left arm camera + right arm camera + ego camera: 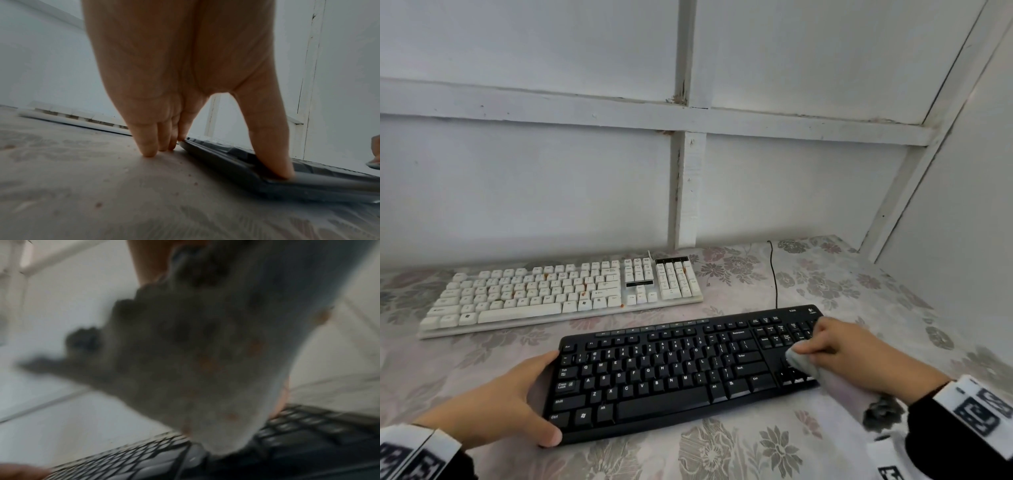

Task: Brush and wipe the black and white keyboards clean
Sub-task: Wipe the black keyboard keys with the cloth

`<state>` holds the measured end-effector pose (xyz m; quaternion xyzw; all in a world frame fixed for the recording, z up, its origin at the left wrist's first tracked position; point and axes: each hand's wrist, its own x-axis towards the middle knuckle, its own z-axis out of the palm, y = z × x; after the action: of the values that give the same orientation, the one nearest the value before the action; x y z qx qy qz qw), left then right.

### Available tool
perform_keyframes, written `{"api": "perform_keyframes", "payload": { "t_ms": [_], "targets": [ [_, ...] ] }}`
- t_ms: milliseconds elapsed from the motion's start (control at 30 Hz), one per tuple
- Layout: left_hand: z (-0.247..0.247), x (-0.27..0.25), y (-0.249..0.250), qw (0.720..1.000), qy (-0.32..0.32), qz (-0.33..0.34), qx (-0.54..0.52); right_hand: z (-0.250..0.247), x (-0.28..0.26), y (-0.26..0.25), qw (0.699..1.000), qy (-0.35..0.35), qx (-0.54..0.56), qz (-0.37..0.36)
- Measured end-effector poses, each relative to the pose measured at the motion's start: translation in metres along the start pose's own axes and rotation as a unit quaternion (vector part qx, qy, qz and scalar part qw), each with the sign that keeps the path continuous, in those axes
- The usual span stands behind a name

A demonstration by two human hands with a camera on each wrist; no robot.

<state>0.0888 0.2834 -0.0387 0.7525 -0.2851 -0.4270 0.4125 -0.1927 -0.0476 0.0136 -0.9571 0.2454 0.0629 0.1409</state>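
Grey cloth [822,375], stained in spots, is gripped in the right hand [859,356], whose curled fingers press its folded end onto the keys at the right end of the black keyboard [674,370]. The left hand [496,404] braces that keyboard's left edge, straight fingers along the side and thumb [271,146] on the near corner. Just behind lies the white keyboard [561,294], apart from the black one, both on a floral tablecloth [722,455].

Your left hand [493,402] lies flat, fingers straight, thumb extended forward at the keyboard's [681,370] near-left corner. Your right hand [856,353] has fingers curled, gripping the cloth [822,373].
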Motion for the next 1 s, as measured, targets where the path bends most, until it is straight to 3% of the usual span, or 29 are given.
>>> {"api": "perform_keyframes", "payload": {
  "t_ms": [67,200,333,600,700,833,1000],
  "targets": [
    [-0.001,-0.001,0.000,1.000,0.005,0.001,-0.002,0.015,0.005,-0.010,0.999,-0.002,-0.020,-0.034],
    [-0.002,-0.001,-0.002,1.000,-0.008,-0.003,0.030,0.020,-0.002,0.010,0.997,0.053,-0.036,-0.035],
    [-0.002,-0.002,-0.001,1.000,-0.016,-0.008,0.013,0.009,-0.008,0.032,0.996,0.053,-0.030,0.058],
    [-0.007,0.001,-0.008,0.996,-0.012,-0.021,0.085,0.003,-0.002,0.053,0.987,0.049,-0.014,0.151],
    [-0.006,0.002,-0.008,0.995,-0.002,-0.036,0.091,-0.002,0.004,0.019,0.994,0.036,-0.016,0.100],
    [-0.007,0.002,-0.007,0.992,0.006,-0.038,0.118,0.010,0.019,-0.072,0.998,-0.006,0.043,-0.040],
    [-0.010,-0.002,-0.005,0.989,0.002,-0.037,0.145,0.043,0.043,-0.189,0.966,-0.039,0.061,-0.247]
  ]
}}
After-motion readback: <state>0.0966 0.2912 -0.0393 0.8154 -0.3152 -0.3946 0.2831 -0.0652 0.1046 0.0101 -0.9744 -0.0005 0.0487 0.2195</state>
